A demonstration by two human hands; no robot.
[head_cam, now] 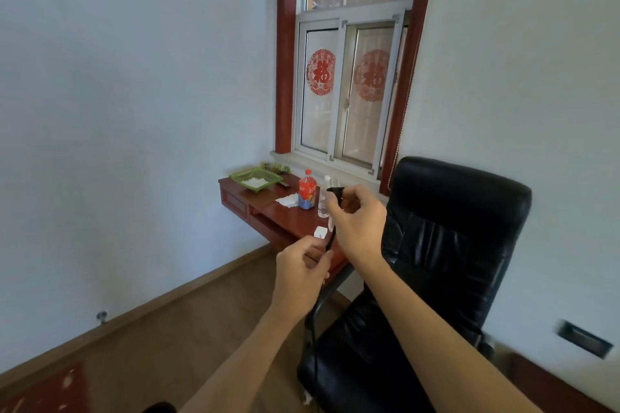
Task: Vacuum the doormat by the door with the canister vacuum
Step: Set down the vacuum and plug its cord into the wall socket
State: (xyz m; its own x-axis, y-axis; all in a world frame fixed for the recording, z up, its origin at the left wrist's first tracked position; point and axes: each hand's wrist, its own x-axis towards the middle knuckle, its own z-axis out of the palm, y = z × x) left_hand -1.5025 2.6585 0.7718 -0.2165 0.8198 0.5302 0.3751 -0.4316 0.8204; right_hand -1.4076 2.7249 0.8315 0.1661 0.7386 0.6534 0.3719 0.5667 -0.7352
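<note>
Head view: both hands are up in front of a black office chair [453,245], working a black cord [330,242]. Right hand [359,221] grips the plug [335,192] end, fingers curled round it; left hand [302,268] pinches the cord just below. Cord drops past the chair's edge; canister vacuum not in view. Red patch w/ white specks on the floor bottom-left [43,389] is prob. the doormat, not yet vacuumed. Step looks like prep, i.e. getting power. Next move prob. needs the plug carried to the wall socket [583,342], low right, pins lined up. Writing: red window paper-cuts [321,72] read 福; red bottle [307,189] on tabletop [268,208], label too blurred to read.
</note>
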